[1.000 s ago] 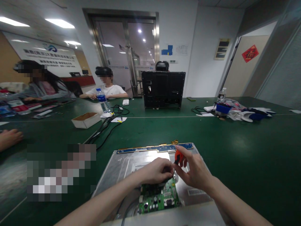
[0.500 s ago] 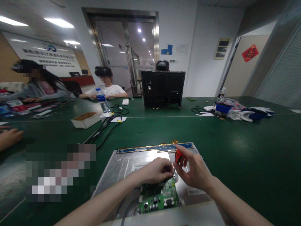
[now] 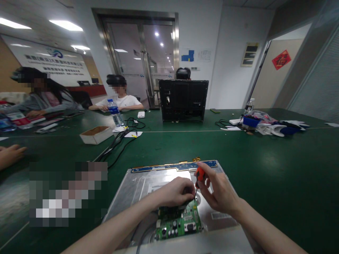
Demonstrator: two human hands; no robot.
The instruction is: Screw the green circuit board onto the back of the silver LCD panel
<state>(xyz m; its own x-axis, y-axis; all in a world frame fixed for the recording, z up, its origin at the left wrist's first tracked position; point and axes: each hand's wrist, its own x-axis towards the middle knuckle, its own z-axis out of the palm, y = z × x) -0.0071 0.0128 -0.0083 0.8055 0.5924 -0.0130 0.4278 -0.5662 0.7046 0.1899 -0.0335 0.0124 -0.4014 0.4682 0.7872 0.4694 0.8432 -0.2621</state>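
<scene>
My right hand (image 3: 219, 188) grips the red-and-black handle of a screwdriver (image 3: 201, 175). The thin shaft points down to the upper right corner of a green circuit board (image 3: 180, 222). My left hand (image 3: 178, 191) is closed beside the shaft, its fingertips pinched together over the board's upper edge; what they pinch, if anything, is hidden. The board sits on a silvery metal panel (image 3: 137, 187), with a long blue circuit strip (image 3: 159, 168) along the panel's far edge.
Black cables (image 3: 116, 148) and an open white box (image 3: 96, 135) lie to the left, near a water bottle (image 3: 114, 112). A black monitor casing (image 3: 183, 100) stands opposite. Plastic bags and gloves (image 3: 275, 127) are heaped at the right. Another person's hand (image 3: 12, 156) rests at the left edge.
The screwdriver handle has turned slightly in my right hand, and its fingers have shifted around it. My left hand stays where it was.
</scene>
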